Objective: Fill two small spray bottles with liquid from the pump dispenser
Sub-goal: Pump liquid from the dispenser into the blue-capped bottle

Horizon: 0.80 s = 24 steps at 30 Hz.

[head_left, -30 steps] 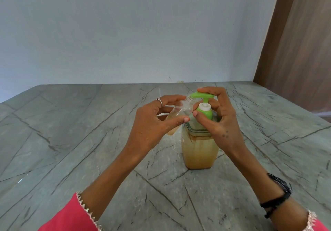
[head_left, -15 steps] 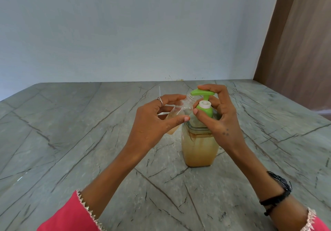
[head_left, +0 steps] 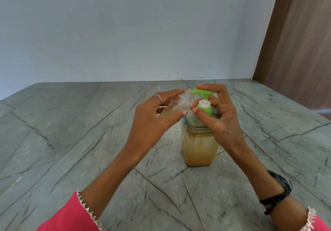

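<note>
2 hands work — left hand [head_left: 152, 121] pinches spray bottle [head_left: 176, 106], right hand [head_left: 220, 116] fingers curl over pump dispenser [head_left: 199, 141].

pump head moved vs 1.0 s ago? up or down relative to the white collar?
Yes. The green pump head now stands higher above the white collar, with more stem showing; the right hand rests on it.

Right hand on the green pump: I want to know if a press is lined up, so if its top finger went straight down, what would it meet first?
The right hand has a finger on the green pump head. Straight down it meets that head at once; the pump dispenser stands below.
</note>
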Each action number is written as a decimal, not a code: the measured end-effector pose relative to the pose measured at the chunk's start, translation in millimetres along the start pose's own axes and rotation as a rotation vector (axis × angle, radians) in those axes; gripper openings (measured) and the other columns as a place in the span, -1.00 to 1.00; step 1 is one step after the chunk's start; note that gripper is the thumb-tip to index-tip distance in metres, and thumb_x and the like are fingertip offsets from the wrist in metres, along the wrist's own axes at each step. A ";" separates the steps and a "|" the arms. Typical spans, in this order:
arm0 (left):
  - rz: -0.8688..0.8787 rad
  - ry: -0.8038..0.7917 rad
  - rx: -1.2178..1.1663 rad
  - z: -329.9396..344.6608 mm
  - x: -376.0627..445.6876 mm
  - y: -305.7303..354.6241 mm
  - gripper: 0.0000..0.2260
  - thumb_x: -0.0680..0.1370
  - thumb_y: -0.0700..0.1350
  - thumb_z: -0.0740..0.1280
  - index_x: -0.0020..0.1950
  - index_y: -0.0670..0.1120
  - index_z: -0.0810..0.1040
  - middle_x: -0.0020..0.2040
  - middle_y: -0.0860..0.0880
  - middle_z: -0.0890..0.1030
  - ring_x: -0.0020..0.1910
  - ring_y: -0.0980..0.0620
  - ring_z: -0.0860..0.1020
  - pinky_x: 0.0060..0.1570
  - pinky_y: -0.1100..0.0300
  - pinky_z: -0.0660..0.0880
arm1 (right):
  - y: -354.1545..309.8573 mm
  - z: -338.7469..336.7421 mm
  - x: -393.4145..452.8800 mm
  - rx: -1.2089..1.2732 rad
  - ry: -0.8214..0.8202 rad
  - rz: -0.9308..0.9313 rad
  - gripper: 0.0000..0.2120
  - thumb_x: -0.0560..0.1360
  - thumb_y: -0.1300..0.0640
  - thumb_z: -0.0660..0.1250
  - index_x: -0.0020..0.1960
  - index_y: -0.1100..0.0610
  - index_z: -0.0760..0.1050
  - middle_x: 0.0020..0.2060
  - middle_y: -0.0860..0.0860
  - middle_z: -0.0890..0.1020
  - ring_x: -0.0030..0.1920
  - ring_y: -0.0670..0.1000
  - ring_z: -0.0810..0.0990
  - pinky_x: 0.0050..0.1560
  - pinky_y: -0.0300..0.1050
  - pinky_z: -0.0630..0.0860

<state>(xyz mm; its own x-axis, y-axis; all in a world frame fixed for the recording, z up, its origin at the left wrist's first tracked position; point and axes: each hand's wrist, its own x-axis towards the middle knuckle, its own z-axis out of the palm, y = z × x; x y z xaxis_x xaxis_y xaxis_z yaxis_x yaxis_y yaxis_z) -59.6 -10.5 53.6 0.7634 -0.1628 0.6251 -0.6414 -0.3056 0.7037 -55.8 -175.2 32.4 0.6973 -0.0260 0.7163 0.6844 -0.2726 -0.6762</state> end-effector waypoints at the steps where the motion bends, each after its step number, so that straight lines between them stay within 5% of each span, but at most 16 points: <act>1: 0.000 -0.001 0.003 -0.1 0.0 0.5 -0.62 0.38 -0.07 0.45 0.03 0.33 0.42 -0.03 0.31 0.53 -0.02 0.40 0.53 -0.06 0.53 0.44 | -0.6 -0.1 0.2 0.010 0.006 0.009 -0.68 0.40 0.19 0.38 0.13 0.06 0.46 -0.12 -0.19 0.64 -0.11 -0.03 0.64 0.01 -0.01 0.60; 4: 0.006 -0.003 0.008 0.7 0.0 0.5 -0.61 0.39 -0.08 0.45 0.03 0.33 0.41 -0.03 0.32 0.51 -0.03 0.45 0.50 -0.07 0.55 0.42 | -3.2 0.3 1.8 0.048 0.016 0.026 -0.66 0.39 0.22 0.38 0.04 -0.13 0.43 -0.20 0.07 0.66 -0.13 0.07 0.66 0.02 0.10 0.58; 11: -0.011 -0.038 0.003 1.2 -3.4 -4.6 -0.63 0.38 -0.10 0.47 0.09 0.23 0.49 0.00 0.29 0.55 0.00 0.37 0.52 -0.06 0.52 0.43 | -5.9 1.3 5.0 0.102 0.055 0.072 -0.79 0.33 0.23 0.38 -0.20 -0.05 0.44 -0.23 0.04 0.67 -0.17 0.09 0.65 -0.21 -0.06 0.59; 17: -0.019 -0.020 -0.013 1.9 -1.5 -1.9 -0.64 0.38 -0.08 0.46 0.09 0.24 0.49 0.02 0.20 0.59 0.02 0.26 0.56 -0.04 0.47 0.47 | -4.8 1.1 0.0 0.079 0.022 0.009 -0.70 0.39 0.24 0.36 0.01 -0.07 0.41 -0.19 0.01 0.66 -0.15 -0.04 0.66 -0.10 -0.18 0.59; 22: -0.025 -0.015 -0.010 2.6 -0.8 0.6 -0.64 0.38 -0.05 0.45 0.07 0.28 0.46 0.01 0.21 0.58 0.01 0.23 0.58 -0.04 0.46 0.49 | -3.7 0.9 0.0 0.021 -0.007 -0.003 -0.70 0.40 0.26 0.33 0.11 0.29 0.46 -0.12 -0.39 0.58 -0.11 -0.30 0.59 -0.10 -0.40 0.52; 24: -0.029 -0.013 -0.014 2.9 -0.8 0.3 -0.64 0.38 -0.06 0.45 0.08 0.25 0.47 0.02 0.18 0.59 0.02 0.21 0.58 -0.03 0.45 0.49 | -4.1 0.6 0.4 0.034 -0.004 0.002 -0.72 0.39 0.27 0.33 0.10 0.22 0.48 -0.14 -0.33 0.61 -0.10 -0.27 0.60 -0.09 -0.37 0.53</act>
<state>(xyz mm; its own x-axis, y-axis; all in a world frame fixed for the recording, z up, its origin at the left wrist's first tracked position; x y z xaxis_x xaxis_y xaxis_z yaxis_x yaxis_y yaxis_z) -60.2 -13.2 52.3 0.7823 -0.1667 0.6003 -0.6203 -0.2973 0.7258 -58.2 -173.5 35.4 0.6992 -0.0229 0.7146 0.6900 -0.2400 -0.6828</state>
